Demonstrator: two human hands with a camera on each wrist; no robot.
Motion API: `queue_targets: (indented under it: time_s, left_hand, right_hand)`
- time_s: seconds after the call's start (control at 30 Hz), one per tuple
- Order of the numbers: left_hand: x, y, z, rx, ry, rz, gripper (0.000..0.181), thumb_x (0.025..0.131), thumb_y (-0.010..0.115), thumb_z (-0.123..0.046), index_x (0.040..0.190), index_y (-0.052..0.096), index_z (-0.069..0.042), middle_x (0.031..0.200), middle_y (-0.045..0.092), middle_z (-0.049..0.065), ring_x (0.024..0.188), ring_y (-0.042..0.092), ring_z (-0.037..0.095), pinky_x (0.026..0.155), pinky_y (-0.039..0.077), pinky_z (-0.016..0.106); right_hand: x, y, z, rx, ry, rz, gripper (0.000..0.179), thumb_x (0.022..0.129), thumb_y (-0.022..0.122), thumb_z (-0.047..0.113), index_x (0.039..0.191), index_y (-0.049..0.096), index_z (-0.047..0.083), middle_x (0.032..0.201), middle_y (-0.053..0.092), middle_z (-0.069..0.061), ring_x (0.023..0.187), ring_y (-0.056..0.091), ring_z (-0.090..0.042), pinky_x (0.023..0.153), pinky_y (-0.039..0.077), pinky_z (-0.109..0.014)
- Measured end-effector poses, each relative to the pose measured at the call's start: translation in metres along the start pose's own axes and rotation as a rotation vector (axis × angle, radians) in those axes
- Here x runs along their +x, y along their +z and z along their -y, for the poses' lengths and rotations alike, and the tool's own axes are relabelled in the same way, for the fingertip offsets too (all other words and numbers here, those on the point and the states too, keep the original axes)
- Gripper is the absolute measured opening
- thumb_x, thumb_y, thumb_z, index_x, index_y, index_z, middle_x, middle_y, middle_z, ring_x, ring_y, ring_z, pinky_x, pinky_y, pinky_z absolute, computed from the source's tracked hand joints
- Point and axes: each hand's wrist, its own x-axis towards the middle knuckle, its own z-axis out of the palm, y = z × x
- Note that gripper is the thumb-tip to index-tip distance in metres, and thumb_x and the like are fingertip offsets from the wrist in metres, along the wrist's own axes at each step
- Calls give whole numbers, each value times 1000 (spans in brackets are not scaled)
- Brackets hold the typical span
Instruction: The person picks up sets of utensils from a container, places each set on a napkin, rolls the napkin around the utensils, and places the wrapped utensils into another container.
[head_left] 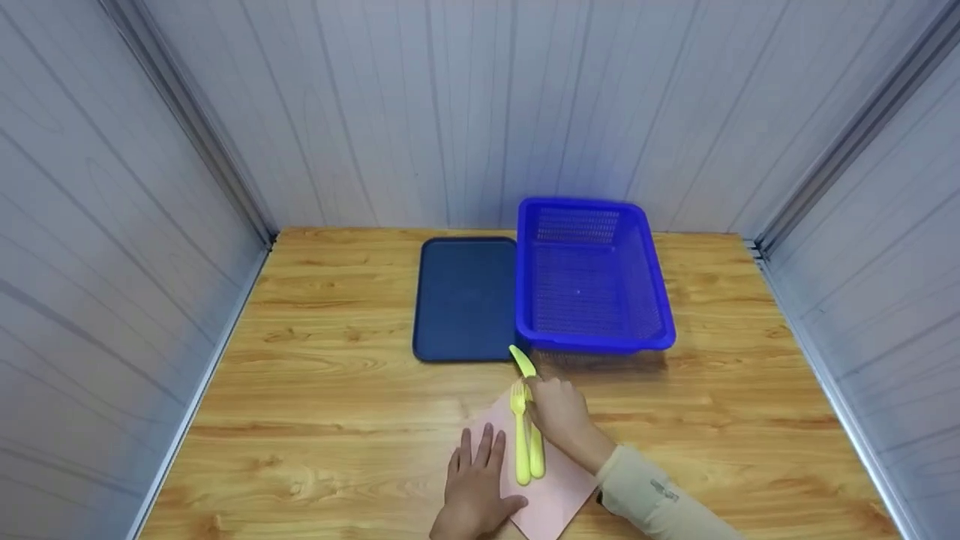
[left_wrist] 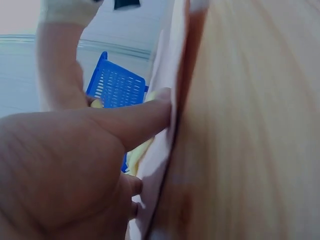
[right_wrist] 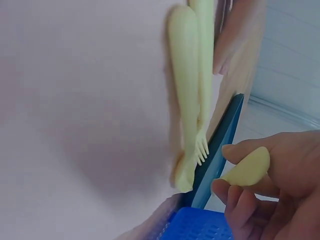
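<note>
A yellow plastic knife (head_left: 523, 361) is pinched between the thumb and fingers of my right hand (head_left: 559, 411), its blade pointing up toward the tray. In the right wrist view the knife's handle end (right_wrist: 251, 169) sticks out of the grip. Below it, a yellow fork (head_left: 520, 442) and a yellow spoon (head_left: 537, 456) lie side by side on a pink sheet (head_left: 559, 499); whether that is cloth or paper I cannot tell. My left hand (head_left: 476, 484) rests on the sheet's left part with fingers spread, beside the fork and holding nothing.
A dark blue tray (head_left: 465, 300) lies flat on the wooden table (head_left: 337, 405), further back. Right against it stands a blue perforated basket (head_left: 596, 343), with nothing visible inside. Pale panelled walls (head_left: 420, 112) close off the back and both sides.
</note>
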Motion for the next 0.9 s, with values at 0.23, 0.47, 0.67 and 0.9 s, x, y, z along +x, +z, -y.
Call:
queue_targets:
  time_s: [0.23, 0.47, 0.67, 0.9]
  left_hand:
    - [3, 0, -1, 34, -29, 28, 106, 76, 66, -68, 155, 23, -13, 160, 17, 11, 143, 9, 43, 111, 19, 57]
    - [4, -2, -3, 18, -40, 31, 106, 75, 67, -68, 155, 24, -12, 160, 16, 11, 143, 8, 44, 111, 18, 58]
    - [2, -2, -2, 26, -26, 6, 105, 76, 68, -66, 154, 25, -11, 160, 17, 12, 143, 9, 44, 111, 18, 58]
    - [1, -2, -4, 42, -12, 10, 105, 76, 67, -67, 154, 25, -11, 160, 17, 13, 143, 9, 45, 110, 20, 58]
  right_hand:
    - [-25, -5, -10, 47, 17, -40, 23, 72, 80, 8, 75, 57, 8, 58, 54, -7, 50, 58, -29, 41, 45, -44]
    - [-43, -7, -14, 80, 100, -39, 24, 72, 81, 13, 90, 67, 4, 65, 63, -11, 54, 61, -31, 45, 47, -45]
    - [-56, 3, -14, 147, 190, -25, 24, 74, 80, 14, 91, 67, 3, 66, 64, -13, 53, 61, -27, 43, 47, -41]
    - [-64, 16, -14, 196, 235, -58, 23, 74, 80, 9, 90, 64, 3, 66, 64, -13, 54, 61, -24, 42, 46, -37]
